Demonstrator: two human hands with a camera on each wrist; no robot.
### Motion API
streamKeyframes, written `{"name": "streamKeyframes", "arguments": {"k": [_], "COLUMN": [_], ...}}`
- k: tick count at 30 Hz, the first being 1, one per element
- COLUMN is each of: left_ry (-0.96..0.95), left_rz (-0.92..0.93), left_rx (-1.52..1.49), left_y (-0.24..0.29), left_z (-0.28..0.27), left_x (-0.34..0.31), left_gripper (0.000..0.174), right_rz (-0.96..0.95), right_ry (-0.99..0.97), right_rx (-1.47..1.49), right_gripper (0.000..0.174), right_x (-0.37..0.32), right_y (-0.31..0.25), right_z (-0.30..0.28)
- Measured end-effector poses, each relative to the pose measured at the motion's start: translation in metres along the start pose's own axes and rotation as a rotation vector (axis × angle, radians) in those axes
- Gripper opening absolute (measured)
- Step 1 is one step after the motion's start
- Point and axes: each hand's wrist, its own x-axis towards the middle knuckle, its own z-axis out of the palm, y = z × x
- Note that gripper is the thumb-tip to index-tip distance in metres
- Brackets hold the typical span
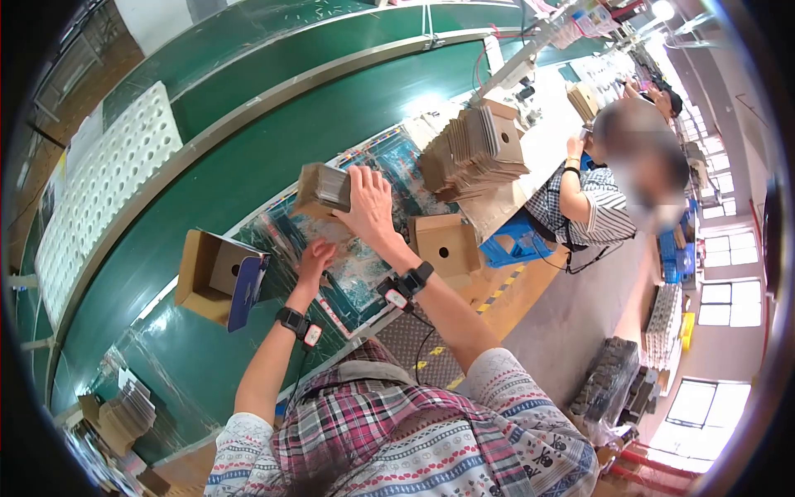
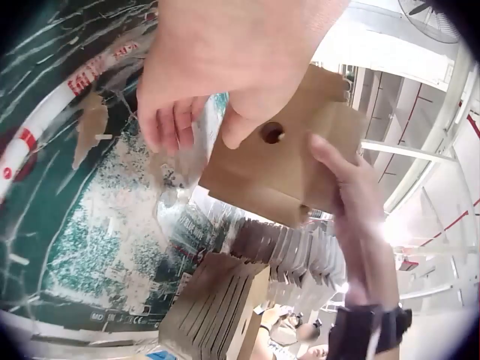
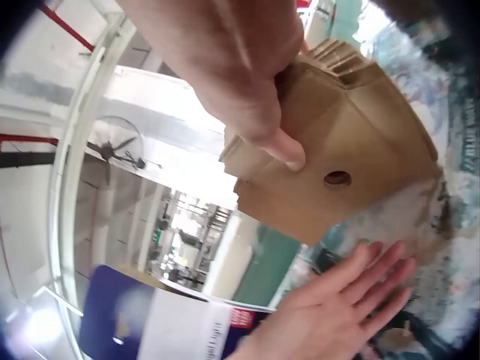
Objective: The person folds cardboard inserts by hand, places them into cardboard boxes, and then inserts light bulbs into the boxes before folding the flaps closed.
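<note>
My right hand [image 1: 371,205] grips a small stack of brown cardboard inserts [image 1: 321,186] above the worktable. In the right wrist view, the thumb presses the flat face of the outer cardboard insert [image 3: 375,142], beside its round hole. My left hand [image 1: 315,261] is just below the stack and holds nothing; its fingers [image 3: 382,277] are extended and slightly spread in the right wrist view. Left of that hand, an open box [image 1: 203,277] with a blue flap has a holed insert inside. A larger stack of cardboard inserts [image 1: 464,157] stands beyond my right hand.
Another holed cardboard piece [image 1: 443,248] lies near the table's front edge. At far left is a white perforated tray [image 1: 112,199]. Folded cardboard [image 1: 124,414] sits at lower left. A seated person [image 1: 588,199] works at the right. A green conveyor [image 1: 273,149] runs behind.
</note>
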Motion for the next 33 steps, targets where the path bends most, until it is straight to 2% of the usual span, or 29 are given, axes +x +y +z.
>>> {"name": "streamKeyframes", "arguments": {"k": [2, 6, 7, 10, 12, 14, 17, 20, 23, 25, 26, 29, 31, 33], "left_ry": [-0.003, -0.045, -0.047, -0.079, -0.062, -0.032, 0.012, 0.034, 0.043, -0.001, -0.042, -0.194, -0.286, -0.366], "left_rz": [-0.137, -0.148, -0.121, -0.112, -0.103, -0.121, -0.163, -0.192, -0.225, -0.24, -0.239, -0.228, -0.22, -0.208], "left_rx": [0.049, 0.119, 0.15, 0.201, 0.159, 0.134, 0.108, 0.158, 0.22, 0.236, 0.236, 0.217, 0.207, 0.24], "left_y": [-0.006, 0.002, 0.004, 0.014, 0.022, 0.03, 0.022, 0.018, 0.015, 0.013, 0.013, 0.014, 0.015, 0.01], "left_z": [0.0, -0.006, -0.006, -0.007, -0.012, -0.015, -0.024, -0.031, -0.032, -0.026, -0.021, 0.005, 0.027, 0.053], "left_x": [-0.009, -0.03, -0.034, -0.046, -0.056, -0.064, -0.072, -0.081, -0.083, -0.083, -0.08, -0.069, -0.062, -0.052], "left_gripper": [0.049, 0.046, 0.042, 0.04, 0.037, 0.035, 0.033, 0.032, 0.033, 0.034, 0.035, 0.037, 0.046, 0.059], "right_rz": [-0.075, -0.029, -0.068, -0.025, 0.092, 0.215, 0.509, 0.585, 0.454, 0.263, 0.17, 0.137, 0.222, 0.365], "right_ry": [0.008, -0.056, -0.063, -0.308, -0.481, -0.825, -0.809, -0.778, -0.754, -0.5, -0.377, -0.192, -0.079, 0.038], "right_rx": [-0.029, -0.028, -0.005, 0.045, 0.162, 0.538, 0.611, 0.596, 0.391, 0.14, 0.003, 0.295, 0.423, 0.353], "right_gripper": [0.065, 0.067, 0.068, 0.073, 0.075, 0.076, 0.074, 0.072, 0.069, 0.064, 0.062, 0.048, 0.039, 0.04], "right_x": [-0.008, 0.002, 0.005, 0.026, 0.046, 0.07, 0.071, 0.073, 0.075, 0.059, 0.051, 0.003, -0.036, -0.079], "right_y": [0.005, 0.005, 0.008, 0.015, 0.026, 0.065, 0.089, 0.12, 0.129, 0.119, 0.118, 0.092, 0.105, 0.14], "right_z": [0.027, 0.035, 0.03, 0.012, 0.004, 0.025, 0.027, 0.048, 0.054, 0.056, 0.049, -0.029, -0.07, -0.094]}}
